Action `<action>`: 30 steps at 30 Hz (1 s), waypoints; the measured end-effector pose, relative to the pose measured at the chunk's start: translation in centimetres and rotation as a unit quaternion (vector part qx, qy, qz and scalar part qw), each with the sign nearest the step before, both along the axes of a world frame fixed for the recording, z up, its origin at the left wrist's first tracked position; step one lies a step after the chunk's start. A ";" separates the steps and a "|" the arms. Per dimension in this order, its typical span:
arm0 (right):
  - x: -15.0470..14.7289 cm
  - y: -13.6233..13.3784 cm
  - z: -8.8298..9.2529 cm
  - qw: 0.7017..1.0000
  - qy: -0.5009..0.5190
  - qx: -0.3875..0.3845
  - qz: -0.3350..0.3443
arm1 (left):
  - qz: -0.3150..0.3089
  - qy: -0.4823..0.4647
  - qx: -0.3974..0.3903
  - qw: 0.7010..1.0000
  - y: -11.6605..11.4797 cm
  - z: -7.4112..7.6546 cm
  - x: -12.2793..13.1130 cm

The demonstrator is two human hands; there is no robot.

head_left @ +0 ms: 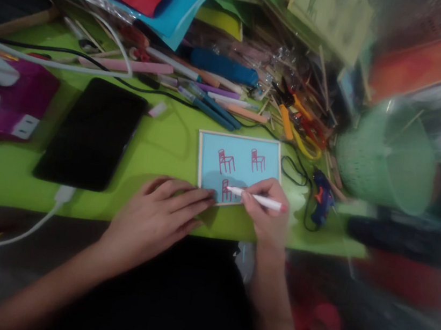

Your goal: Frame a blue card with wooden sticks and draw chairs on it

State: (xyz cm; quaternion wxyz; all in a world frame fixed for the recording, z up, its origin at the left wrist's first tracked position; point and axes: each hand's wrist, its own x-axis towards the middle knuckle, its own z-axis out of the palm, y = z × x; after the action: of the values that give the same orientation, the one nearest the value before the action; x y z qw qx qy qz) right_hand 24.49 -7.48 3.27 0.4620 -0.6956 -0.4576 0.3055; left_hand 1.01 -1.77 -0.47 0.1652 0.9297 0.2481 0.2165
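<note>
A light blue card with a pale border lies on the green table. Three chairs are drawn on it in dark red, two in the upper part and one below. My right hand grips a white marker with a red end, its tip at the lower chair. That chair is partly hidden by the marker and hand. My left hand lies flat with fingers spread, fingertips on the card's lower left corner, holding nothing.
A black tablet with a white cable lies at the left, beside a purple box. Pens, sticks and orange-handled pliers are heaped behind the card. At the right are a glue gun and a green basket.
</note>
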 end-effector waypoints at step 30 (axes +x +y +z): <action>-0.1 0.1 0.0 1.000 -0.010 -0.007 -0.002 | -0.001 -0.002 0.005 1.000 0.0 0.0 -0.1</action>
State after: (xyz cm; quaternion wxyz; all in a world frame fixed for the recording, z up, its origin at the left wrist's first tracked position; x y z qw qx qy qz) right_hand 24.41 -7.40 3.28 0.4529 -0.7028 -0.4589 0.3009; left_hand 0.95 -1.80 -0.45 0.1615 0.9301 0.2459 0.2199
